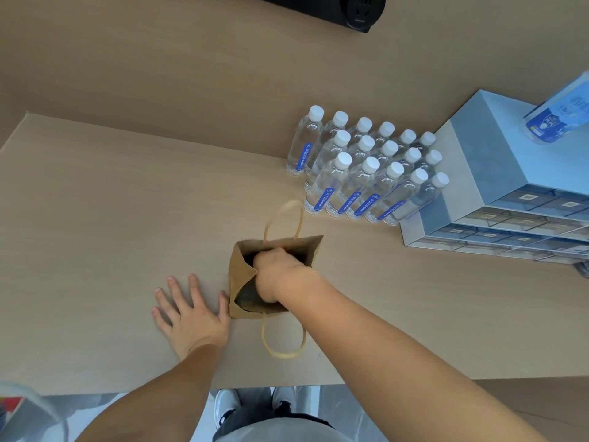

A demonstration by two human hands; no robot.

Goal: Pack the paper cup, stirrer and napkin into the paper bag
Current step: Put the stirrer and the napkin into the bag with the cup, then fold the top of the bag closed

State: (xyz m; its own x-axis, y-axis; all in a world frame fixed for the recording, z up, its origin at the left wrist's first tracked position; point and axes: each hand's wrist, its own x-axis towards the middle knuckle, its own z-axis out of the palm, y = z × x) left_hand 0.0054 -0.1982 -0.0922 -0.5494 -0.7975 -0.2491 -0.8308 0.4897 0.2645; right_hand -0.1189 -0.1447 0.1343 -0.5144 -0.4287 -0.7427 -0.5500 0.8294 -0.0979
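Observation:
A brown paper bag (239,269) with twisted paper handles stands open on the table near its front edge. My right hand (276,275) is plunged into the bag's mouth, fingers hidden inside, so I cannot see whether it holds anything. My left hand (188,311) lies flat on the table with fingers spread, its thumb touching the bag's left side. The paper cup, stirrer and napkin are not visible; the bag's inside is dark and mostly covered by my hand.
Several water bottles (366,167) stand in rows behind and to the right of the bag. A blue-grey drawer cabinet (497,186) sits at the right with a blue package (561,113) on top. A black socket unit (360,11) is on the wall.

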